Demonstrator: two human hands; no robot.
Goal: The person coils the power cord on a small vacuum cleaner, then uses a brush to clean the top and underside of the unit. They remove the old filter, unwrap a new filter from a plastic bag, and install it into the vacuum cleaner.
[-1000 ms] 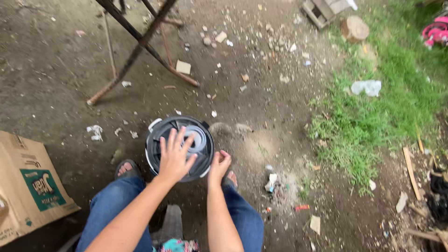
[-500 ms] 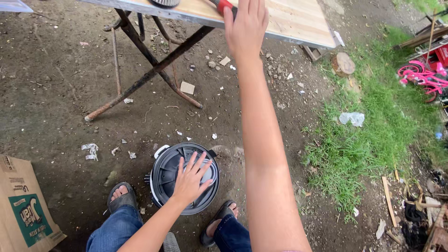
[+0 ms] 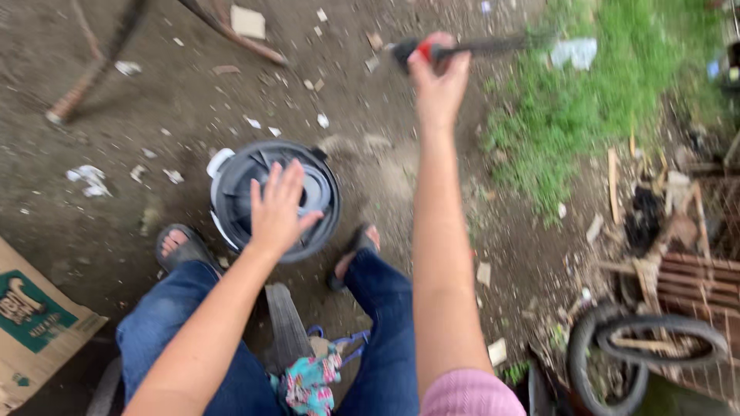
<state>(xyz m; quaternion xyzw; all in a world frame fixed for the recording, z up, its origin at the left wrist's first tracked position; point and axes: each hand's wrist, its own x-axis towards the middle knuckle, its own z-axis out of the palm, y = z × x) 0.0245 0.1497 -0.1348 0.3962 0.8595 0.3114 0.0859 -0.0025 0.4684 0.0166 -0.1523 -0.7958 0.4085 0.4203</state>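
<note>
The person sits over bare, packed dirt ground [image 3: 116, 177], grey-brown and littered with pale scraps of paper and small chips of wood. Between the two sandalled feet stands a round, dark grey plastic appliance housing [image 3: 274, 199], smooth and slightly glossy, with raised ribs fanning out around a paler ring at its centre and a small white tab jutting from its upper left rim. The left hand [image 3: 276, 209] lies flat on top of it, palm down, its fingers [image 3: 271, 179] spread wide across the ribbed face. The right hand [image 3: 439, 77] is raised well above and to the right of the housing, arm stretched forward, its fingers curled tight in a fist around a screwdriver [image 3: 462, 49]. The tool has a black grip with a red band and a thin dark shaft pointing to the right; motion blur smears the shaft, so its tip cannot be made out. The knees are covered in blue denim, and a pink ribbed sleeve edges the right arm at the bottom of the view. A brown cardboard box [image 3: 38, 327] with a green printed panel sits at the left edge of the ground. To the right a patch of rough green grass [image 3: 586, 108] begins, and in the lower right corner lies a black rubber tyre [image 3: 647, 347] beside rusty wire mesh.
</note>
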